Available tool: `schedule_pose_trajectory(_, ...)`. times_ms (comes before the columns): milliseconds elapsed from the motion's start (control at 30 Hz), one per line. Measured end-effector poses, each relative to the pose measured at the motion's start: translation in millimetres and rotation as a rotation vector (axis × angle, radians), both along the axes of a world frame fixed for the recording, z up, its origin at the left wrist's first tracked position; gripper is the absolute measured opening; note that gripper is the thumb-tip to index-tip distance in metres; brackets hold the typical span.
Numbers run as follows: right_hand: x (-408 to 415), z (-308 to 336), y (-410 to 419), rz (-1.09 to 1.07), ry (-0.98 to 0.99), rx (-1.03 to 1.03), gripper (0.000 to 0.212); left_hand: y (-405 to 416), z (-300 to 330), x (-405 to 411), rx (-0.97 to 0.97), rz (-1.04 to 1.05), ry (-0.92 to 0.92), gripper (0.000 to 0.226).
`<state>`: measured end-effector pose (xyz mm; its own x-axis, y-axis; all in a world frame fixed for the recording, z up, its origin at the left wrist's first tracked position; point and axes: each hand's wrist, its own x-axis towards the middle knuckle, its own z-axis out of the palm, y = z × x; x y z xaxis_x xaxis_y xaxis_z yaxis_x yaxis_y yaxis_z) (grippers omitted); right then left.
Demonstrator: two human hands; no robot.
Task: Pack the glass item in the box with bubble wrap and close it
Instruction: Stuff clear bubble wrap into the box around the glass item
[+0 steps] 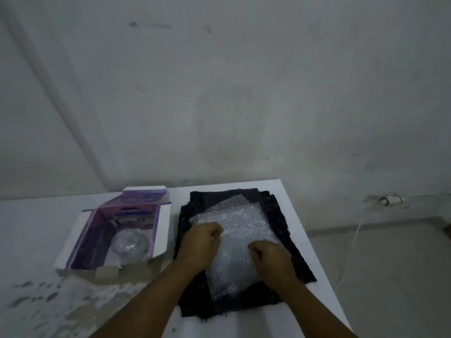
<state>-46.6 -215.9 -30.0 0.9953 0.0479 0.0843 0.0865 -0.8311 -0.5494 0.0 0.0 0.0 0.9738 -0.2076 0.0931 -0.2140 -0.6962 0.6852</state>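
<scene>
On the dark cloth (288,259) at 5 o'clock: bubble wrap (240,242) | left hand (201,243), right hand (271,258) apart, fingers curled, pinching it | 9 o'clock: open box (161,228), glass item (130,245) inside

You've got two hands in shot, the left hand (200,242) and the right hand (271,258), both curled down onto one bubble wrap sheet (240,240), though you may be looking at more than one layer there, hard to tell through the blur. Under your hands, one dark cloth mat (288,215), or possibly a few overlapping pieces, since its edges step. Off to the left of your left hand, one purple and white box (156,230), flaps open, and inside it one clear glass item (130,243). All of it sits on one white table (275,189). Far right of your right hand, one white cable (356,230) by the wall
</scene>
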Motion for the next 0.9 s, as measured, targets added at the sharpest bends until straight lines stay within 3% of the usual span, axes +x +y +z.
schedule_pose_trajectory(133, 0.2, -29.2, -3.9, 0.039, 0.046, -0.102, 0.022, -18.2, -44.4, -21.4, 0.101, -0.045, 0.2, 0.028)
schedule_pose_trajectory(300, 18.8, -41.0, -2.3, 0.067, 0.037, -0.343, 0.047, -25.3, -67.7, -23.3, 0.198, -0.102, 0.154, 0.033)
schedule_pose_trajectory(467, 23.8, -46.0, 2.1, 0.076, 0.047, -0.405, 0.011, -23.9, -72.7, -23.3, 0.202, -0.087, 0.164, 0.043)
schedule_pose_trajectory(567, 19.2, -48.3, 5.0, 0.071, 0.008, -0.349, 0.01, -23.3, -75.3, -21.7, 0.145, -0.027, 0.176, 0.076)
schedule_pose_trajectory(633, 14.7, -45.0, 9.4, 0.076, -0.063, -0.264, 0.01, -22.5, -76.6, -16.5, 0.238, -0.026, 0.142, 0.087)
schedule_pose_trajectory(700, 8.9, -39.6, 13.6, 0.099, -0.112, -0.187, 0.012, -21.4, -75.3, -10.3, 0.409, -0.051, 0.066, 0.072)
schedule_pose_trajectory(800, 3.3, -34.7, 14.1, 0.158, -0.121, -0.146, 0.006, -21.0, -70.4, -6.9, 0.443, -0.051, -0.087, 0.025)
schedule_pose_trajectory(833, 3.7, -34.9, 12.5, 0.172, -0.088, -0.141, 0.013, -20.1, -70.4, -7.4, 0.437, -0.066, -0.121, 0.02)
schedule_pose_trajectory(900, 7.6, -33.9, 6.1, 0.196, 0.063, -0.156, 0.047, -17.3, -70.1, -9.9, 0.397, -0.126, -0.142, 0.021)
